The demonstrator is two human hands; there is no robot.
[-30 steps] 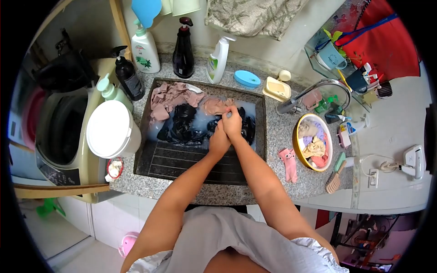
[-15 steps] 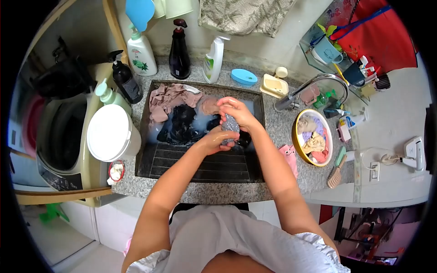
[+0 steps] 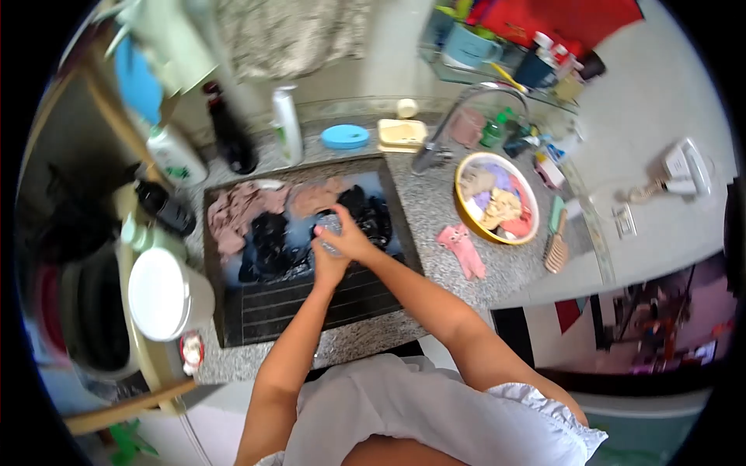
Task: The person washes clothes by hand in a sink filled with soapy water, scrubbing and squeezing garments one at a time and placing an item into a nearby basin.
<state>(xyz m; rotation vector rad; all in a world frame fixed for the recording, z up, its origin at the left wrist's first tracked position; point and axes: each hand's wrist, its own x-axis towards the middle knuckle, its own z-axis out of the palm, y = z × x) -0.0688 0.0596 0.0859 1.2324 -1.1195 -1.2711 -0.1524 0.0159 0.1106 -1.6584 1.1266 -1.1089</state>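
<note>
Over the dark sink [image 3: 311, 307], my left hand [image 3: 329, 260] and my right hand [image 3: 351, 239] are wrapped round a small grey, speckled cloth [image 3: 331, 231]. Cloudy water fills the upper part of the sink. Dusty-pink cloth [image 3: 241, 210] lies bunched at its left, a lighter peach-pink cloth [image 3: 317, 197] sits just above my hands, and black wet cloth [image 3: 272, 242] soaks on both sides of them.
A yellow-rimmed basin [image 3: 464, 203] of small clothes and a pink cloth [image 3: 464, 252] are right of the sink, near the faucet [image 3: 429, 155] and a brush [image 3: 556, 252]. Bottles [image 3: 289, 132] line the back; a white bucket [image 3: 159, 293] stands left.
The view has turned and shifted, so the sink appears further left and tilted. My hands came apart around the grey cloth, then closed together on it again, lower in view.
</note>
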